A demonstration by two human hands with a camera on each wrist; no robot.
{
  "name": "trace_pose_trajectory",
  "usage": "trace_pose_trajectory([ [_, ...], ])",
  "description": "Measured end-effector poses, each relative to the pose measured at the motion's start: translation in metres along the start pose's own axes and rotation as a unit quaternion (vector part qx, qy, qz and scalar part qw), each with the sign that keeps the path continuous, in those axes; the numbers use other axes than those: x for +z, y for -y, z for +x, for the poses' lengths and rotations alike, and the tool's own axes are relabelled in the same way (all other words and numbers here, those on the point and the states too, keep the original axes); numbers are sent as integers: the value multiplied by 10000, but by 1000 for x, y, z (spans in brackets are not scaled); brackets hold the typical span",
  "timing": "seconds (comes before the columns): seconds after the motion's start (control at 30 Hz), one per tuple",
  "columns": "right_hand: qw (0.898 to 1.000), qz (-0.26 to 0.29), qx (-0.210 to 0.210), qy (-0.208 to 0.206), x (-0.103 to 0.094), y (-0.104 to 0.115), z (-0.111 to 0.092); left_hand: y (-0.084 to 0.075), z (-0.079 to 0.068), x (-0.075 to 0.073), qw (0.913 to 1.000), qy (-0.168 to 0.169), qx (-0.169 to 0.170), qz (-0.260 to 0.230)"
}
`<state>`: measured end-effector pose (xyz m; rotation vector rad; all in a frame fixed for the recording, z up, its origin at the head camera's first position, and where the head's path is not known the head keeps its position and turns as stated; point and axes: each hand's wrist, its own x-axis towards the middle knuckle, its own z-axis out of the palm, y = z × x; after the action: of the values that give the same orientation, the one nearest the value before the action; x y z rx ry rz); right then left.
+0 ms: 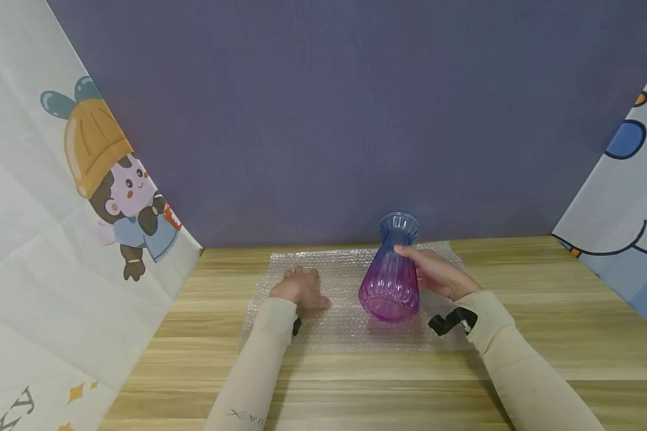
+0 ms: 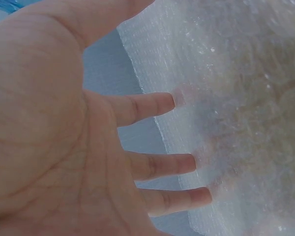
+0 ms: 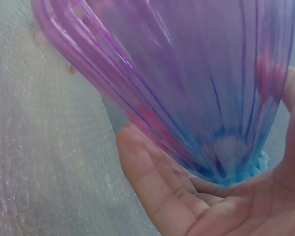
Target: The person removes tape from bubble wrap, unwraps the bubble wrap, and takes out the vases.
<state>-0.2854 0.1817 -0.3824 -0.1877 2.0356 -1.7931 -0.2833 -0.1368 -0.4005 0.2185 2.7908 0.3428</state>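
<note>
One wide wood-grain tabletop spans my head view, under a clear rectangular bubble-wrap sheet. Over it tilts a ribbed, translucent blue-to-purple vase, its neck gripped by the right hand; only the right wrist view shows me digits tinted through its wall. The left wrist view alone shows me the left hand's palm, fingers spread, fingertips meeting the wrap.

The table is wood-grained; a clear bubble-wrap sheet lies on it.
</note>
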Motion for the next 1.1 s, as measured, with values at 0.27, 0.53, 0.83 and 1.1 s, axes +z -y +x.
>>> trace_pose_trajectory([
  [0.27,9999,-92,12,-43,-7,2,2,-5,3,0,10000,12,-11,-4],
  [0.53,9998,-83,-156,21,-15,9,4,-10,7,-2,10000,23,-14,56],
  [0.83,9985,272,-462,114,-18,14,0,-11,6,-2,10000,-2,-74,-65],
  [1.1,9971,465,-585,171,-19,15,-1,-11,8,-2,9999,-33,-79,-69],
])
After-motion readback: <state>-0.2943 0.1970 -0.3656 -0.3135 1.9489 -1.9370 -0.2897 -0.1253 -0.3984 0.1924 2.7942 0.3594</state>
